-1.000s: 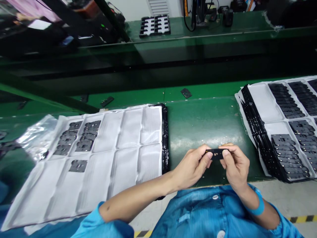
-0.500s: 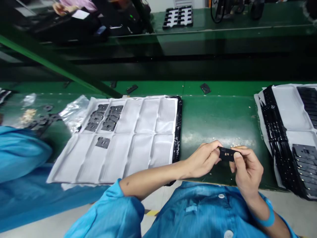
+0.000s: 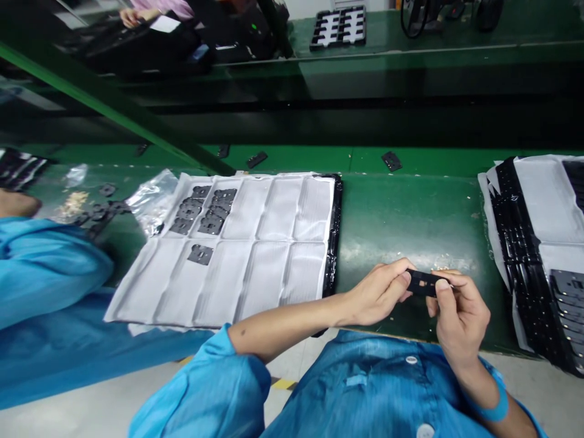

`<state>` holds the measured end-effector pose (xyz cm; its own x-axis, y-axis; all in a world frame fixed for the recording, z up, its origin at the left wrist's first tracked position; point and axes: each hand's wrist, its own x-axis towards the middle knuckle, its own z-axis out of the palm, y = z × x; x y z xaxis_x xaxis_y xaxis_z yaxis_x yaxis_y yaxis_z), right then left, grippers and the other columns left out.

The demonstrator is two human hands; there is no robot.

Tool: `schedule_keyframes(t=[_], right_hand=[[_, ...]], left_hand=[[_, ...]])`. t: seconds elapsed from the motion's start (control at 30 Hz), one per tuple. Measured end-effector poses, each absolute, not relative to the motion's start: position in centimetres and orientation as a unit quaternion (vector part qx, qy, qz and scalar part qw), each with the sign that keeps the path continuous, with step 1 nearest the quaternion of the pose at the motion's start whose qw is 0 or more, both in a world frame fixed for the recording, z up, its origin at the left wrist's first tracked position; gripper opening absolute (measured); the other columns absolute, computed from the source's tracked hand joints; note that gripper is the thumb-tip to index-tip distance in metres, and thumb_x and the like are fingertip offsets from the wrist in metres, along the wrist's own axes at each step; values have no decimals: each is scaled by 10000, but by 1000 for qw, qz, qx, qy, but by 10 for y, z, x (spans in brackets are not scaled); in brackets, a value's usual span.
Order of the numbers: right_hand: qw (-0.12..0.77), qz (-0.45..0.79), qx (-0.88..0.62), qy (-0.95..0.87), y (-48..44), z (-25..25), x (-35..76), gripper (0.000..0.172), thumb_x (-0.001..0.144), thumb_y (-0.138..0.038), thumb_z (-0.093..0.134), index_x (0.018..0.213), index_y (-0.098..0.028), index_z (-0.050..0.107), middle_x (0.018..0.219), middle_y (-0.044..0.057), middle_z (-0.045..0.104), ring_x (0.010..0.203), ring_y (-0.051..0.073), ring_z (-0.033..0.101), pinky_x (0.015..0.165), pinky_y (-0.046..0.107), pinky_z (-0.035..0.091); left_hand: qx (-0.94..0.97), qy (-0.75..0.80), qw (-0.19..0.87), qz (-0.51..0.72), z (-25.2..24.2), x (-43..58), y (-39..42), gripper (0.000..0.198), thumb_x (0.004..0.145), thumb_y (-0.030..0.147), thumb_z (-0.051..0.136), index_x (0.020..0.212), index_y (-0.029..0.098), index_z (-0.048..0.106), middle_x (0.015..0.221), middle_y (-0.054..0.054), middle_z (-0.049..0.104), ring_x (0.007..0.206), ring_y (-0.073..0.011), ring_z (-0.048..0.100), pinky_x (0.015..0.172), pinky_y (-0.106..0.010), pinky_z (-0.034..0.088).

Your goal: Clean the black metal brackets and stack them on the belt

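A flat black plastic plate (image 3: 423,282) with small cut-outs is held between both hands above the green bench, near its front edge. My left hand (image 3: 381,293) pinches the plate's left end between thumb and fingers. On its right end, my right hand (image 3: 460,310) is closed, the thumb lying on top. Small pale pieces (image 3: 444,261) lie on the bench just behind the hands. To the left is a white-lined tray (image 3: 264,267) with compartments; several similar black plates (image 3: 214,216) lie in its left compartments.
Another lined tray (image 3: 524,267) with stacked black plates stands at the right. Loose plates (image 3: 391,160) lie along the bench's back strip. A clear plastic bag (image 3: 155,201) is beside the left tray. A co-worker's blue sleeve (image 3: 50,261) reaches in at the left; a slanted green beam (image 3: 114,115) crosses above.
The view has shifted slightly, so the bench and trays appear a little further right. Both hands keep their hold on the black plate. The co-worker's arm at the left shows more.
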<state>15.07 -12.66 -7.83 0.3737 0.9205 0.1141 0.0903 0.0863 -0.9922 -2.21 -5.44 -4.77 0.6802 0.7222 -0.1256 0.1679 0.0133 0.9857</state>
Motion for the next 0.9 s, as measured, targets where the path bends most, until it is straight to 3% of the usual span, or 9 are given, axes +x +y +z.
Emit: schedule_keyframes(t=[0.37,0.53,0.67,0.9], right_hand=[[566,357,-580,-464,-135,-84,152,108,1050,-298,683,1086,-217,743,813,12,698,509,113,568,485,253,479],[563,418,-572,-425,-128,-79,157,165,1042,-356,702,1061,-205,765,810,-1,658,504,86,553,488,230,485],[568,443,-569,-397,-127,-77,159,179,1033,-377,718,1055,-207,768,866,8,663,535,82,551,493,223,482],[557,477,-555,-393,-129,-77,161,175,1040,-371,718,1070,-207,772,817,2,655,526,89,555,488,222,471]], left_hand=[[564,391,686,240,-47,-16,-55,305,1033,317,400,768,205,499,601,44,483,551,-113,406,581,-256,340],[464,395,757,236,-47,-14,-61,323,1030,455,460,809,219,460,596,63,466,516,-95,360,520,-240,288],[498,370,746,243,-41,-17,-64,347,1034,499,517,843,213,465,627,60,483,530,-87,391,527,-234,300],[523,396,714,242,-39,-18,-65,324,1061,418,429,825,205,490,611,49,478,531,-95,387,523,-236,291]])
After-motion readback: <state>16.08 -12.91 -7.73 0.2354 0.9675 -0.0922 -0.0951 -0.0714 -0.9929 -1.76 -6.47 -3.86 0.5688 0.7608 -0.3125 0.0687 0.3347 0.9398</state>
